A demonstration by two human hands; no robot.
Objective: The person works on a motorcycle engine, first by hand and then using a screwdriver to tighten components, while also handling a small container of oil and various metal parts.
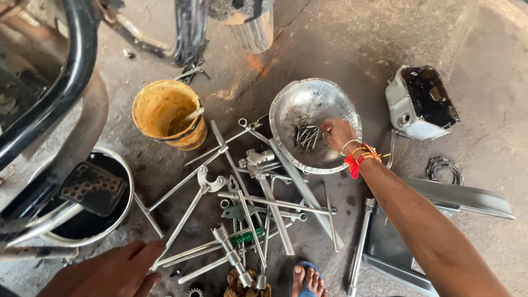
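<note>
Bolts (pixel 306 136) lie just left of right hand (pixel 337 133) in metal bowl (pixel 291 104), fingers (pixel 326 127) pinched near them, grip unclear; left hand (pixel 113 270) rests far off, empty.

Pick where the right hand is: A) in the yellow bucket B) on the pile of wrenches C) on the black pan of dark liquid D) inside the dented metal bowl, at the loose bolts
D: the right hand reaches into the dented metal bowl, fingertips at the small heap of bolts; the yellow bucket and the pile of wrenches lie apart from it.
</note>
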